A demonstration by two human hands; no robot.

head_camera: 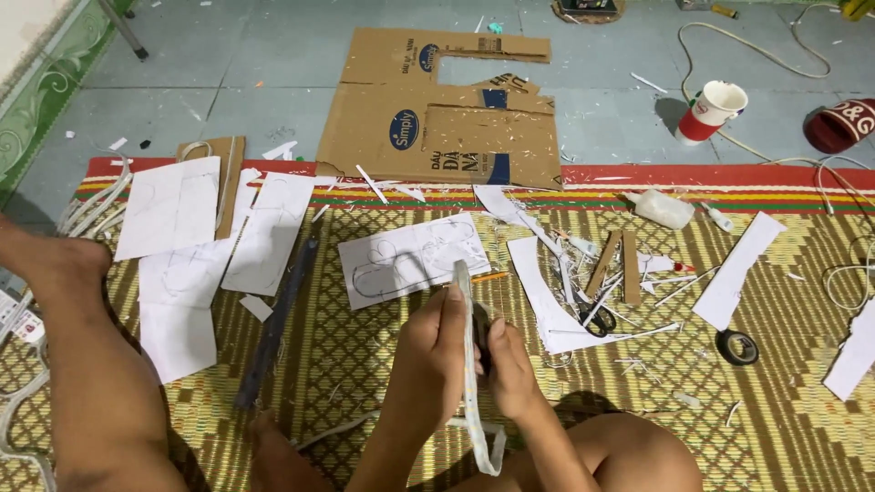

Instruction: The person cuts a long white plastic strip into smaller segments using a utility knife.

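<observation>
A home floor used as a craft spot. A woven straw mat (383, 364) lies over pale floor tiles (255, 73), strewn with cut cardboard (437, 137), paper sheets (169, 205), scissors (597, 314) and a slipper (840, 126).

Bare arms and legs, no sleeves showing.

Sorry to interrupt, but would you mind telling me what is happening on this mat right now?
A person sits on a woven yellow-green mat, holding a long white flexible strip upright between both hands. The left hand has its grip on the strip's upper part; the right hand pinches it from the other side. The lower end curls near the lap. Around them lie white paper sheets with pencil outlines, black-handled scissors, a roll of black tape and cut brown cardboard on the floor beyond.
</observation>
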